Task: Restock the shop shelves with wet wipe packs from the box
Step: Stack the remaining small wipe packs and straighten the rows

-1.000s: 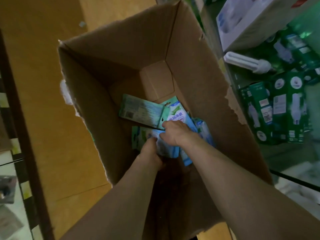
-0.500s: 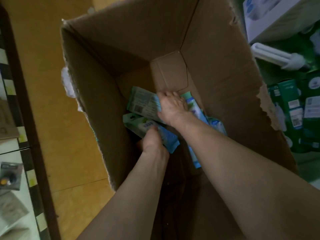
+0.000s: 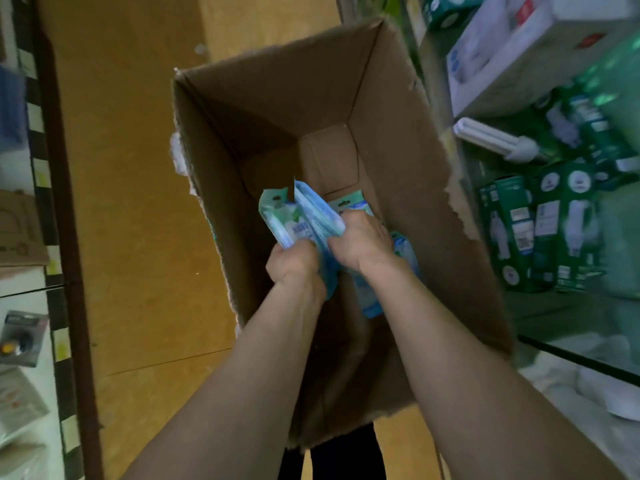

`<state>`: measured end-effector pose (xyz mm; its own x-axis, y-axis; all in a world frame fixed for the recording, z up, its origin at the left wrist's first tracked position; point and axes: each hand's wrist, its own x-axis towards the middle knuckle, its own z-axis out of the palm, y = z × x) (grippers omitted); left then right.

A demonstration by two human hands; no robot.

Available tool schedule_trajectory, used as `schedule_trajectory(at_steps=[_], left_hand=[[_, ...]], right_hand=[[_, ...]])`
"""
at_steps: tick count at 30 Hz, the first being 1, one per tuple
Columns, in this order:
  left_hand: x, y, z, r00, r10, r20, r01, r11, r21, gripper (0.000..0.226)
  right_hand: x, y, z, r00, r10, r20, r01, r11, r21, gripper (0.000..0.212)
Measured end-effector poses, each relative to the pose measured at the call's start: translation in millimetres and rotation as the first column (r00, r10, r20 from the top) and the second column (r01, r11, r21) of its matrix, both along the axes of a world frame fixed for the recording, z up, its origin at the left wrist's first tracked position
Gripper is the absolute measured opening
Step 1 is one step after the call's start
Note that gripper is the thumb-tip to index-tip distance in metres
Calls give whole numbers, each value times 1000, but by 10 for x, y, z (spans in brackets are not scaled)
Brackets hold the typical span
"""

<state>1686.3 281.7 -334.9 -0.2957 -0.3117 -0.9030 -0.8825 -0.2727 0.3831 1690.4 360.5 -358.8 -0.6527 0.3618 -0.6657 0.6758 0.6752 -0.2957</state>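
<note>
A tall open cardboard box (image 3: 408,140) stands on the floor below me. Both my arms reach down into it. My left hand (image 3: 294,265) and my right hand (image 3: 360,242) together grip a bunch of blue and green wet wipe packs (image 3: 304,216), held upright between them above the box bottom. More wet wipe packs (image 3: 401,251) lie on the box bottom under and to the right of my right hand, partly hidden by it.
Shop shelves on the right hold green light bulb boxes (image 3: 540,230), a loose white bulb (image 3: 498,140) and a white carton (image 3: 512,53). A display case (image 3: 24,341) with small goods runs along the left. Orange-brown floor (image 3: 138,202) lies between.
My right hand has drawn back from the far pack and joined my left hand. The packs that lay flat are now gathered and lifted upright between both hands.
</note>
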Motion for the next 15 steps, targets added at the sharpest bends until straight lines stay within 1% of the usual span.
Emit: schedule_trajectory(at_steps=[3,8,11,15], left_hand=[[113,-28,351,993,-103,-62,101,994,-43,20],[404,-164,1031,963,-203,-175,192,978,-81,14],[567,-303,1391,942,-182,-281,154,981,-117,15],[778,-537,1832,891,-118,-438,58,987,-149,16]], right_hand=[[187,21,419,994,-61,-94,62,998,8,22],[506,-45,1177,926,-129,-354,133,991,-15,20],[673,-176,1609,859,-162,-486,141,987,-80,16],[871,-470,2057,784,-157,-601,80,985,-153,16]])
